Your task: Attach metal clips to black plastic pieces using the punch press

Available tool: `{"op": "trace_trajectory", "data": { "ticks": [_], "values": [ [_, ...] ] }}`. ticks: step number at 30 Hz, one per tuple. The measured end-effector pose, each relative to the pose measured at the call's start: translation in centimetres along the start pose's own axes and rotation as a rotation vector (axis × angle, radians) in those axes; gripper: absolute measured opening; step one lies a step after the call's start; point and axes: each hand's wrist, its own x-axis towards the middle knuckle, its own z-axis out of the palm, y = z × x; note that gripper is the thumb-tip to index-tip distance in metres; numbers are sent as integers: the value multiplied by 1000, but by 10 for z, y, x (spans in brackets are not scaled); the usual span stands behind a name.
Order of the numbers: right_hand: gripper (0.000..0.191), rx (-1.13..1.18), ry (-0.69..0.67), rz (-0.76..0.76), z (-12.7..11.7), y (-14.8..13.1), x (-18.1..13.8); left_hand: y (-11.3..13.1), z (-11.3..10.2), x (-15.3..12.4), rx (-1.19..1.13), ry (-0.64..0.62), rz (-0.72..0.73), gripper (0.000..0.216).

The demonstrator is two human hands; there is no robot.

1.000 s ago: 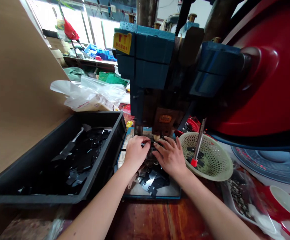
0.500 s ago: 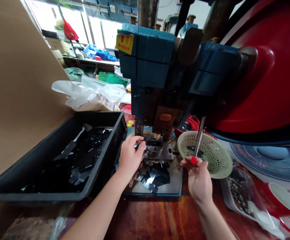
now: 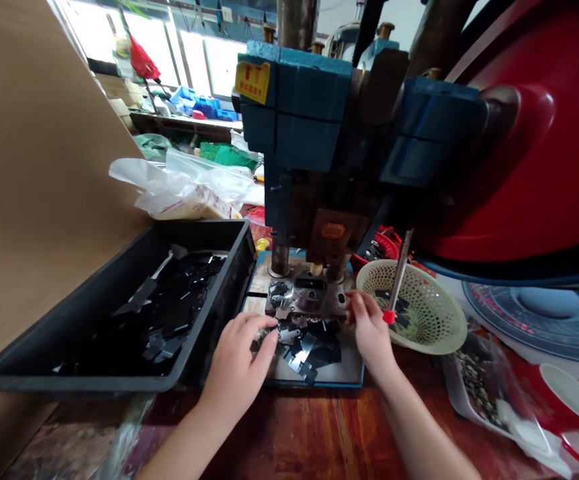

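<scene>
My left hand (image 3: 242, 353) is over the left part of the press base, thumb and forefinger curled close around small silvery pieces; what they grip is too small to name. My right hand (image 3: 369, 327) has its bent fingers at the right edge of the metal die block (image 3: 332, 307); its fingertips are partly hidden. A dark rectangular slot shows in the die's top. Flat black and shiny plates (image 3: 309, 353) lie heaped on the base in front of the die. Just right of my right hand stands a metal lever (image 3: 400, 270) with a red tip.
The blue press (image 3: 302, 113) rises overhead, beside a big red wheel (image 3: 534, 147). A black tray (image 3: 169, 383) of dark plates is at left. On the right are a pale green basket (image 3: 434, 340), a bag of small metal parts (image 3: 476, 387) and a red mug (image 3: 544, 400).
My right hand has let go of the red-tipped lever and moved left to the die's edge. My left hand has drawn back from the die toward me, to the small pieces on the base.
</scene>
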Motion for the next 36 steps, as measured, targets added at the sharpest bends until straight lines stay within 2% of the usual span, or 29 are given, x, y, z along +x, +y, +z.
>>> {"op": "trace_trajectory", "data": {
  "ticks": [3,5,7,9,12,15,17,21,23,27,36],
  "values": [
    [35,-413,-148,-164,19,-11,29,-1,2,-10,54,-98,16,16],
    [30,-549,-193,-181,26,-17,44,1,5,-14,73,-155,51,17],
    [27,-587,-186,-166,24,-22,49,3,8,-16,85,-198,85,18],
    [27,-614,-129,-175,9,-24,46,4,11,-18,98,-230,117,19],
    [28,-752,22,-264,-31,-21,32,5,14,-19,122,-286,191,25],
    [26,-931,53,-320,-62,-13,16,3,17,-18,159,-340,266,35],
    [23,-957,-7,-351,-64,-9,6,2,19,-17,186,-361,302,37],
    [20,-890,-380,-361,-37,-6,-6,0,22,-18,218,-360,338,34],
    [19,-904,-468,-345,-25,-6,-9,-1,22,-19,226,-350,339,33],
    [20,-917,-447,-354,-20,-3,-10,-3,22,-23,227,-326,349,32],
    [30,-946,-418,-579,-43,9,-31,-7,24,-26,219,-267,386,28]
  ]
}}
